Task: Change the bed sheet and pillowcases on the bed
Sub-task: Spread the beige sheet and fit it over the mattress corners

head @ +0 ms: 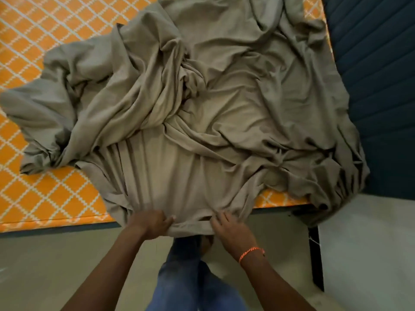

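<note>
**Inspector:** State the position of the sheet.

**Assessor:** The crumpled grey-beige fabric bed sheet lies heaped across the orange mattress with a white diamond lattice pattern. Its near edge hangs over the mattress's front side. The right portion spills over the mattress corner, towards the dark blue ribbed upholstered panel.

**Inspector:** Hands?

**Assessor:** The left hand has its fingers curled into the sheet's near edge, gripping a bunch of fabric. The right hand does the same just beside it, fingers gathered on the hem. An orange braided wrist thread sits on the right wrist.

**Inspector:** Surroundings and obstructions?

**Assessor:** Blue denim trousers show between the forearms, on a pale grey floor. A black bed-frame leg stands at the right corner, partly covered by hanging sheet. The bunched folds cover most of the mattress's right half; the left half is exposed.
</note>
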Available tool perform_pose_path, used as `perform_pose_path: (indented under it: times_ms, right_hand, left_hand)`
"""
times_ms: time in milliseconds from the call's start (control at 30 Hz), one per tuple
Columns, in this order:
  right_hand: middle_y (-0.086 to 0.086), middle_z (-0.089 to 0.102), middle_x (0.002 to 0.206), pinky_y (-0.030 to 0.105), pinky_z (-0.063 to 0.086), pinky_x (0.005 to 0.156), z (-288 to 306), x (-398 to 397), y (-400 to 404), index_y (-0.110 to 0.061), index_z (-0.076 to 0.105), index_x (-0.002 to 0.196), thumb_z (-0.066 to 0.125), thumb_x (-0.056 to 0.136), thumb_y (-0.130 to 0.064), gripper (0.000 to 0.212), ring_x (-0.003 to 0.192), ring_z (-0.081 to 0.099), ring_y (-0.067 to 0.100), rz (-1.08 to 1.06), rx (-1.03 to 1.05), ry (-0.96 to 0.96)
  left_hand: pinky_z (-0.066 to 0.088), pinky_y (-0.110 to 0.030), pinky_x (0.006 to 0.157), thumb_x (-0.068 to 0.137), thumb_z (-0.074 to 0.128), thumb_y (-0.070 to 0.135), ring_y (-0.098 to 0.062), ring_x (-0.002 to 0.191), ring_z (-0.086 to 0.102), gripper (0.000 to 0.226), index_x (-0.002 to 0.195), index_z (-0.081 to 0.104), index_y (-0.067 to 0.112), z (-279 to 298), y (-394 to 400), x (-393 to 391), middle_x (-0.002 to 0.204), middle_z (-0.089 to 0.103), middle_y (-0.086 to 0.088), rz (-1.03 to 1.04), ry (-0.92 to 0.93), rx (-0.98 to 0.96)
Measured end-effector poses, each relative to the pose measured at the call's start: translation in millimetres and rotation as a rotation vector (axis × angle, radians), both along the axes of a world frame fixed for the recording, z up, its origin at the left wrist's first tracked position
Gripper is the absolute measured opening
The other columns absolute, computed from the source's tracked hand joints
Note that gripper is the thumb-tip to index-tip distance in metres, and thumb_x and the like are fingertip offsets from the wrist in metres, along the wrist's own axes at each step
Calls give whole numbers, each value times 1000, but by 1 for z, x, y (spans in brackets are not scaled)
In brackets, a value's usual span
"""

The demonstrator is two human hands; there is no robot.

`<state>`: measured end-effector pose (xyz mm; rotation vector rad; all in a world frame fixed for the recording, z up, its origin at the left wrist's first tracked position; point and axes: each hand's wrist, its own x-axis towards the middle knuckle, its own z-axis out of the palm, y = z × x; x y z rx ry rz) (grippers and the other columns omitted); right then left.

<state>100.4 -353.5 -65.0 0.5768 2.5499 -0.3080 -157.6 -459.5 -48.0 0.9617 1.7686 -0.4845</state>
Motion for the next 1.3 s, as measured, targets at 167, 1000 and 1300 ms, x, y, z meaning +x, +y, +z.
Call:
perform_pose_path:
  times_ms: [167, 1000, 1300]
  right_hand:
    - [8, 72, 117, 39, 55, 92, 7, 16, -45, -20, 72, 115, 70, 86, -38, 34, 109, 70, 30, -398, -246, -494]
    - [15, 31, 137, 44, 56, 82, 12, -507, -70, -48, 12, 157, 64, 91, -46, 84, 97, 58, 38, -1248, -69, 544]
    - [23, 61, 136, 38, 44, 94, -19, -513, -5, -4, 48, 145, 67, 86, -7, 63, 122, 60, 40, -1961, -151, 633]
  left_hand:
    - [49, -18, 72, 93, 69, 45, -23, 113, 66, 39, 125, 69, 23, -6, -30, 11, 130, 69, -3, 52, 73, -155]
    - [48, -51, 94, 73, 89, 44, -39, 122, 47, 75, 139, 56, 30, -18, -82, -344, 140, 42, -12, 661, 459, 849]
    - [47, -42, 69, 92, 69, 24, -39, 92, 61, 7, 92, 69, 17, -22, -54, -426, 100, 63, -11, 713, 375, 847]
